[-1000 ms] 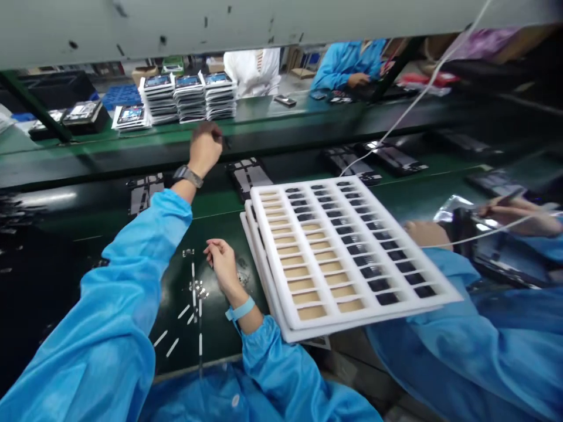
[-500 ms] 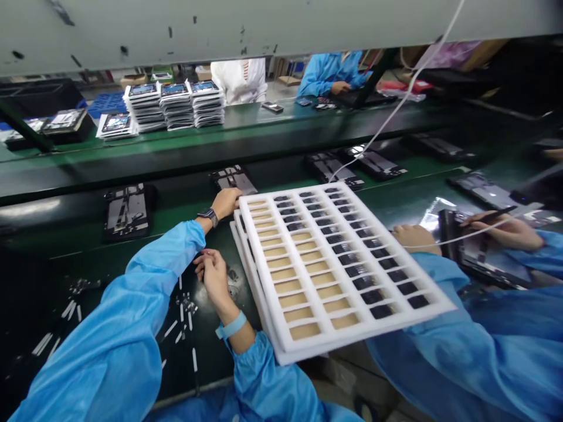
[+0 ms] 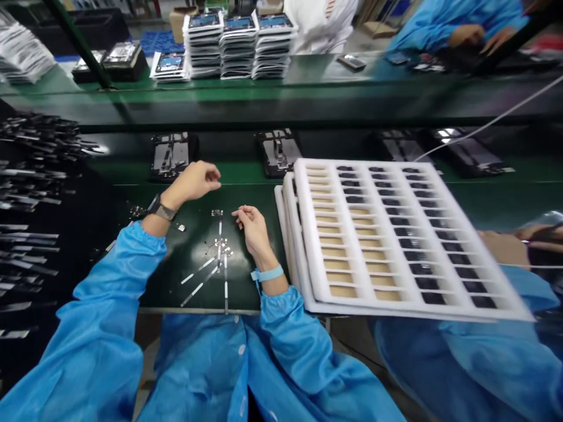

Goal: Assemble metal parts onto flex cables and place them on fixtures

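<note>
The head view is looking down on a left hand [image 3: 192, 183] and a right hand [image 3: 254, 230], which are held apart above a green work mat [image 3: 248, 296]. The left hand is curling its fingers loosely, with a dark watch on its wrist, and the right is relaxing with a pale blue band at its wrist. No piece is showing in the right hand; the curl of the left hides its fingertips, so I cannot tell whether it is holding anything.

Thin metal strips [image 3: 197, 286] are lying flat on the mat between the hands, beside a small cluster of metal bits [image 3: 221, 247]. They look light, stiff, and easy to bend or let slip, so fingertips at their ends or edges would probably suit them best.

Just right of the right hand, a stack of white foam trays [image 3: 303, 234] is sitting with tan and dark cells showing. It looks light and soft, best supported by its outer rim. Dark frames [image 3: 278, 152] are lying on the belt beyond the hands, and a co-worker's blue sleeve [image 3: 461, 363] is filling the lower right.
</note>
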Motion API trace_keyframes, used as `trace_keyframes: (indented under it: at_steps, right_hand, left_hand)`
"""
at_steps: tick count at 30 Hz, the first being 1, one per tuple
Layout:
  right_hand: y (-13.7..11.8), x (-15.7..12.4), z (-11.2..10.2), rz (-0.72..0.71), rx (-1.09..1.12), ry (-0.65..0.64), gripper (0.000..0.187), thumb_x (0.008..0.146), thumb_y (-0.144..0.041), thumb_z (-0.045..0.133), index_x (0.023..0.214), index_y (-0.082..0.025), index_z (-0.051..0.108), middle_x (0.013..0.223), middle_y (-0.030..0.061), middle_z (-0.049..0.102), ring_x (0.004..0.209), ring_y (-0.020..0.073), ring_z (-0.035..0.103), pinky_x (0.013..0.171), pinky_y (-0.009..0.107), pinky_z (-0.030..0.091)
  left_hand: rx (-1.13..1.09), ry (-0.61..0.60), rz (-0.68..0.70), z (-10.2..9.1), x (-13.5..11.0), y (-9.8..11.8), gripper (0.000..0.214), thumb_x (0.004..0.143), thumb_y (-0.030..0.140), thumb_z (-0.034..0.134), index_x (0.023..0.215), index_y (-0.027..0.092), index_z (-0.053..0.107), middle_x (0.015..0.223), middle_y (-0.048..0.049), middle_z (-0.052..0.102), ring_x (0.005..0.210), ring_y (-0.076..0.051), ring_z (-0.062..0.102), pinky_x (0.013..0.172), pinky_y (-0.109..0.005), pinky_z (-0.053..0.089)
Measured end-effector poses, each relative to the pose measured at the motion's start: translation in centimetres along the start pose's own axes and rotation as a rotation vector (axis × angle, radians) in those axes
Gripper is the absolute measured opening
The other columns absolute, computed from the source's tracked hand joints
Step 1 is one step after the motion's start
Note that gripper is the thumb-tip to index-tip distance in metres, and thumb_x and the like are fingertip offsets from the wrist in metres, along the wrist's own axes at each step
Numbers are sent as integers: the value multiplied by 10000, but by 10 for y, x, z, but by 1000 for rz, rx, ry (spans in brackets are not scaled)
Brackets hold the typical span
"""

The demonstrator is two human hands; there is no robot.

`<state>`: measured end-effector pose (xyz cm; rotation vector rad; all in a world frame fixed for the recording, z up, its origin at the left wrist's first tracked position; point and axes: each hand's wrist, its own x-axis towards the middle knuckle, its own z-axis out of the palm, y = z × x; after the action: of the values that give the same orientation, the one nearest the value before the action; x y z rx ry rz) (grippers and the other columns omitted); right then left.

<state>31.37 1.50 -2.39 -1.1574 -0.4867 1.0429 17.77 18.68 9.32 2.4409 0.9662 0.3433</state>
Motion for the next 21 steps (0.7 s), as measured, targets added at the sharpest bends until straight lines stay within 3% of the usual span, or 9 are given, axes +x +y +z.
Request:
trace_keyframes:
  at_steps: [4, 7, 10, 16, 21]
  right_hand:
    - [-1, -2, 0, -20, -57, -63, 310, 783, -455, 813, 910, -205, 680, 875, 41, 732, 698, 144, 558, 602, 273, 401]
    - [-3, -3, -1, -29, -109, -119, 320, 774, -460, 820, 925, -194, 727, 885, 42, 729, 722, 147, 573, 625, 275, 423]
    - [-7, -3, -2, -44, -160, -151, 261, 764, -380, 807, 936, -191, 754, 901, 40, 737, 780, 157, 599, 685, 273, 461]
    - [-9, -2, -3, -16, -184, -165, 214, 780, -339, 771, 934, -193, 748, 830, 17, 722, 718, 142, 576, 625, 255, 435]
    - [-9, -5, -2, 14, -111, -218, 258, 762, -366, 812, 924, -192, 712, 760, -9, 677, 634, 124, 569, 533, 240, 379]
  left_hand:
    - [109, -38, -71, 30, -58, -26, 312, 879, 258, 767, 1172, 159, 805, 1143, -124, 774, 1045, -289, 721, 1009, -427, 559]
    - [127, -33, -45, 61, -71, -31, 382, 908, 277, 759, 1265, 143, 775, 1257, -153, 717, 1192, -321, 662, 1118, -464, 510]
    - [160, -12, 16, 81, -71, -30, 274, 931, 239, 716, 1174, 135, 789, 1267, -174, 684, 1221, -346, 613, 1113, -494, 487]
    - [95, 37, 37, 86, -72, -28, 80, 884, 140, 698, 950, 183, 704, 1128, -139, 704, 1104, -321, 610, 991, -473, 485]
    - [-298, 26, -72, 76, -75, -26, 97, 852, 158, 720, 857, 199, 633, 830, -42, 689, 787, -214, 631, 788, -371, 509]
